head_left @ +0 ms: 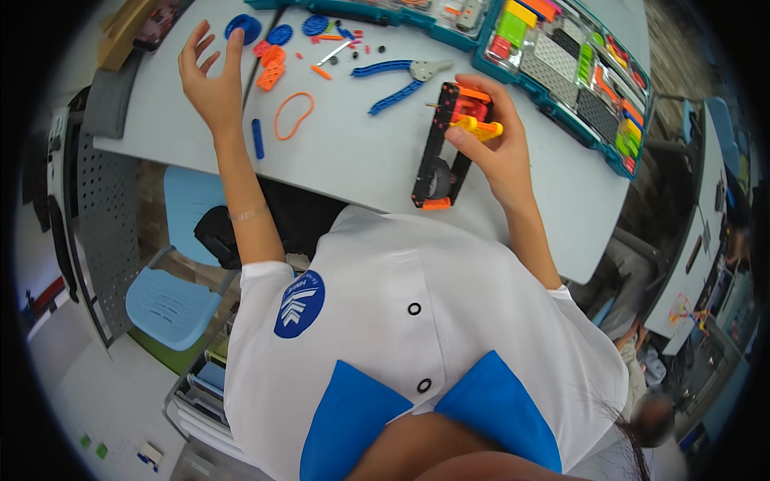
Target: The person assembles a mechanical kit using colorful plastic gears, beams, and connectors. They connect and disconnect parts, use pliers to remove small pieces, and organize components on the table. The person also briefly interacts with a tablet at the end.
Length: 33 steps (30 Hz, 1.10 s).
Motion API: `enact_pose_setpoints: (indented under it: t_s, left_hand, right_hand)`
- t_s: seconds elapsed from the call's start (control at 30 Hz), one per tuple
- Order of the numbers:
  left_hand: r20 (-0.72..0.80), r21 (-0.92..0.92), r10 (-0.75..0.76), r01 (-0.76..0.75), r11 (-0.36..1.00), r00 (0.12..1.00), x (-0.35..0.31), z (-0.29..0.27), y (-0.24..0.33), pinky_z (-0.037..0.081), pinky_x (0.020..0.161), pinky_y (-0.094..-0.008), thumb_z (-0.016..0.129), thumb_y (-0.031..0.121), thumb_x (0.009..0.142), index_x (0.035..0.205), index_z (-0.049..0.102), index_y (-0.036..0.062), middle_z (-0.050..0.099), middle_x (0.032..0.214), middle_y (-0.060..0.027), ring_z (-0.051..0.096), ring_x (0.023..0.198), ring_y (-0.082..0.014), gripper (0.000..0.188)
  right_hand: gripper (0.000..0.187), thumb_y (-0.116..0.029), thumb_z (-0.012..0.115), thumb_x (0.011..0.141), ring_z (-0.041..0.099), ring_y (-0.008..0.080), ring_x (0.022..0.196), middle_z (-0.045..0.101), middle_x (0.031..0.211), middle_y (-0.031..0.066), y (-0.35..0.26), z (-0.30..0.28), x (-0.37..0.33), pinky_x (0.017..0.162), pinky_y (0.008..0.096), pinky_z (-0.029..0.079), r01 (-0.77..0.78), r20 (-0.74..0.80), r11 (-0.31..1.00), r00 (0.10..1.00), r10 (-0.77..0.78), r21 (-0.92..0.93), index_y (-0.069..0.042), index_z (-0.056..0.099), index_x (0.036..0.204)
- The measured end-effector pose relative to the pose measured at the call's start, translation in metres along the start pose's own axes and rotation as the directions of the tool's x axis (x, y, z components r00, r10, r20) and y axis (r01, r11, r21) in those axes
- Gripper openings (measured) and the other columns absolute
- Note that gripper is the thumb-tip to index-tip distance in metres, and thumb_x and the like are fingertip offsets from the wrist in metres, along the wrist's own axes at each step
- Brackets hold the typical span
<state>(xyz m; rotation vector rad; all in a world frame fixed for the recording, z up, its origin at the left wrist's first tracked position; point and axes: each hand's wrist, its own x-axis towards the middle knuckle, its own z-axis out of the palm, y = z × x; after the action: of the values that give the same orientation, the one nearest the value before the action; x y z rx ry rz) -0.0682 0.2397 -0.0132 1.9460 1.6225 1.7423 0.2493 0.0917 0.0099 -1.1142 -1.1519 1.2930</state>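
My right hand (499, 140) is closed on a toy model (439, 156) built from long black beams, with orange and red pieces at its far end, a yellow part near my thumb and a grey wheel at its near end. The model is tilted over the table's front edge. Raised above the table at the left, my left hand (215, 84) has its fingers apart and holds nothing. Just beyond its fingertips lies a blue round part (243, 29). Blue-handled pliers (401, 78) rest on the table, to the left of the model.
Several small pieces, blue gears (315, 25) and orange connectors (271, 67) among them, are scattered at the back. An orange rubber band (293, 116) and a blue beam (257, 139) lie nearer. Teal sorting cases (553, 108) of colourful parts line the far right. A blue chair (172, 298) stands at the left.
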Motion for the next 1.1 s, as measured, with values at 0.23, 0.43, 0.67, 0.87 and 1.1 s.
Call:
enact_pose_setpoints:
  t_s: [0.23, 0.43, 0.67, 0.87, 1.1]
  left_hand:
    - [0.803, -0.415, -0.172, 0.743, 0.525, 0.571, -0.092, 0.027, 0.147, 0.054, 0.080, -0.0264, 0.069, 0.012, 0.091, 0.122, 0.060, -0.0037, 0.066, 0.111, -0.0107, 0.064, 0.099, -0.0140, 0.036]
    - [0.805, -0.396, -0.247, 0.800, 0.451, 0.539, -0.110, 0.038, 0.147, 0.056, 0.077, -0.0260, 0.069, 0.013, 0.092, 0.118, 0.060, -0.0059, 0.065, 0.106, -0.0114, 0.065, 0.095, -0.0123, 0.033]
    - [0.789, -0.391, -0.298, 0.813, 0.432, 0.538, -0.109, 0.035, 0.146, 0.054, 0.073, -0.0238, 0.070, 0.016, 0.092, 0.111, 0.059, -0.0043, 0.066, 0.103, -0.0090, 0.064, 0.087, -0.0099, 0.030]
    - [0.764, -0.473, -0.305, 0.815, 0.335, 0.569, -0.116, 0.037, 0.153, 0.051, 0.069, -0.0219, 0.067, 0.018, 0.094, 0.115, 0.055, -0.0020, 0.065, 0.100, -0.0079, 0.063, 0.083, -0.0092, 0.031]
    - [0.794, -0.419, -0.291, 0.827, 0.375, 0.534, -0.114, 0.030, 0.151, 0.050, 0.063, -0.0209, 0.063, 0.020, 0.097, 0.121, 0.050, 0.0004, 0.058, 0.107, -0.0083, 0.061, 0.077, -0.0102, 0.033]
  right_hand:
    - [0.079, -0.013, 0.090, 0.068, 0.058, 0.0163, 0.111, 0.056, 0.117, 0.0074, 0.004, 0.000, -0.002, 0.093, 0.0308, 0.051, 0.056, 0.015, 0.995, 0.998, -0.055, -0.080, -0.006, 0.046, 0.133]
    - [0.076, -0.022, 0.089, 0.069, 0.057, 0.0219, 0.112, 0.051, 0.124, 0.0099, 0.008, -0.003, 0.000, 0.093, 0.0349, 0.050, 0.219, 0.060, 0.918, 0.976, -0.212, -0.330, -0.009, 0.051, 0.134]
    - [0.026, -0.012, 0.078, 0.078, 0.057, 0.0239, 0.091, 0.065, 0.097, 0.0068, 0.006, -0.005, 0.004, 0.078, 0.0343, 0.046, 0.507, 0.184, 0.617, 0.840, -0.511, -0.602, -0.005, 0.071, 0.102]
    - [0.022, -0.006, 0.070, 0.085, 0.059, 0.0206, 0.088, 0.063, 0.095, 0.0086, 0.008, -0.005, 0.002, 0.080, 0.0304, 0.046, 0.381, 0.152, 0.838, 0.925, -0.349, -0.392, -0.003, 0.067, 0.106]
    - [0.020, -0.002, 0.067, 0.087, 0.060, 0.0186, 0.087, 0.063, 0.098, 0.0092, 0.011, 0.005, -0.001, 0.081, 0.0286, 0.048, 0.328, 0.093, 0.906, 0.945, -0.314, -0.267, -0.001, 0.066, 0.107]
